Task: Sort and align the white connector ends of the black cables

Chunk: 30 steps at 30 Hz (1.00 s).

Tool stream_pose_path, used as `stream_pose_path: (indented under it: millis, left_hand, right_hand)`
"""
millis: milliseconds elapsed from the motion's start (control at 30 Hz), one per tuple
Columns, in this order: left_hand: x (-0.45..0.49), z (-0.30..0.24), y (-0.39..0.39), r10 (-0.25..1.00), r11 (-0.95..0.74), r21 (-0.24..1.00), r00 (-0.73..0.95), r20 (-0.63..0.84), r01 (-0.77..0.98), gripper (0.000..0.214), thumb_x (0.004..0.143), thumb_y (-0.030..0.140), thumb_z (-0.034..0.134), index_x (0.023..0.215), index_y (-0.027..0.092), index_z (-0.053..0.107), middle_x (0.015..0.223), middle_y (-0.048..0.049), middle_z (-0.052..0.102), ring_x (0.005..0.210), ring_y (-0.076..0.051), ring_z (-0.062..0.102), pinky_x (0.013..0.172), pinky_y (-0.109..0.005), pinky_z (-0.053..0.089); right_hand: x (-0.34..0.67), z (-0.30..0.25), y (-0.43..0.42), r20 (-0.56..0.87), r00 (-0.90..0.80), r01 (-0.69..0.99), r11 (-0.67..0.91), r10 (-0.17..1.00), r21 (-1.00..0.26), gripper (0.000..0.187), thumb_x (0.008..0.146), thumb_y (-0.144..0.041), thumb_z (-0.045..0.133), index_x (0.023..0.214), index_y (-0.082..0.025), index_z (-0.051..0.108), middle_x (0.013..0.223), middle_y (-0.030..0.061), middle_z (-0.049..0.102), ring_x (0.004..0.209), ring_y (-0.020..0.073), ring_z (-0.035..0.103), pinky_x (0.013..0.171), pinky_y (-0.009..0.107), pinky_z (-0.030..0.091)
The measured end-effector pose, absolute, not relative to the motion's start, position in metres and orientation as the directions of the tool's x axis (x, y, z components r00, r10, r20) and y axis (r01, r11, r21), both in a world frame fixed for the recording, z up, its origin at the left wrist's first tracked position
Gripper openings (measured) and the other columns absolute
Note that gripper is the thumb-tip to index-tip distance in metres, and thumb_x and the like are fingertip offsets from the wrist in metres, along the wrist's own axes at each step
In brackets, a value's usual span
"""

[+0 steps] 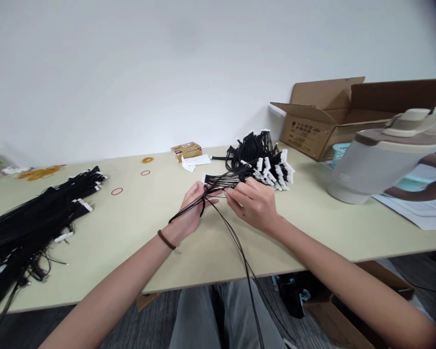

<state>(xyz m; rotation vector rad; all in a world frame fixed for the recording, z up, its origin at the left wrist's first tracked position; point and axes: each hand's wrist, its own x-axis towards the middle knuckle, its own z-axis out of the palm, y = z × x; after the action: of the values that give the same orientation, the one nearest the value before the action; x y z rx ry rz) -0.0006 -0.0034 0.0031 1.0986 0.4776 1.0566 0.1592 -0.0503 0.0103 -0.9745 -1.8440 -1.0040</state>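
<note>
Black wires of a cable harness (pixel 223 181) run between my two hands above the table, with a white connector at their left end. My left hand (pixel 193 206) is closed around the wires near that connector, and some strands loop over the wrist side. With fingers pinched, my right hand (pixel 252 201) grips the wires from the right; what exactly lies between its fingertips is partly hidden. Long loose strands (pixel 240 247) hang from the hands over the table edge. Just behind my right hand lies a pile of black harnesses (pixel 256 150) with several white connectors.
More black harnesses (pixel 32 218) cover the table's left side. Red rubber bands (pixel 116 191) and yellow ones (pixel 43 172) lie farther back. A small brown box (pixel 186 151) stands near the wall. At right are an open carton (pixel 308 131) and a large handled cup (pixel 378 165).
</note>
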Motion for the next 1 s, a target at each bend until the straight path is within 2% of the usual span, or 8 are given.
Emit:
stream_pose_path:
  millis: [733, 1000]
  left_hand:
    - [0.0005, 0.0008, -0.0026, 0.866, 0.083, 0.879, 0.471, 0.170, -0.470, 0.018, 0.081, 0.034, 0.050, 0.087, 0.021, 0.060, 0.104, -0.0073, 0.063, 0.093, -0.022, 0.060, 0.080, -0.035, 0.042]
    - [0.0012, 0.0022, -0.0041, 0.869, 0.088, 0.882, 0.468, 0.159, -0.463, 0.016, 0.080, 0.034, 0.052, 0.083, 0.020, 0.059, 0.102, -0.0068, 0.063, 0.093, -0.022, 0.059, 0.081, -0.036, 0.042]
  right_hand:
    - [0.1609, 0.0081, -0.0500, 0.891, -0.382, 0.877, 0.399, 0.243, 0.267, 0.011, 0.079, -0.019, 0.054, 0.069, -0.019, 0.057, 0.056, -0.0019, 0.048, 0.058, 0.0112, 0.032, 0.050, 0.025, 0.023]
    - [0.1611, 0.0068, -0.0496, 0.891, -0.378, 0.866, 0.436, 0.251, 0.245, 0.011, 0.080, -0.018, 0.052, 0.070, -0.020, 0.056, 0.057, -0.0018, 0.046, 0.058, 0.0112, 0.032, 0.051, 0.025, 0.021]
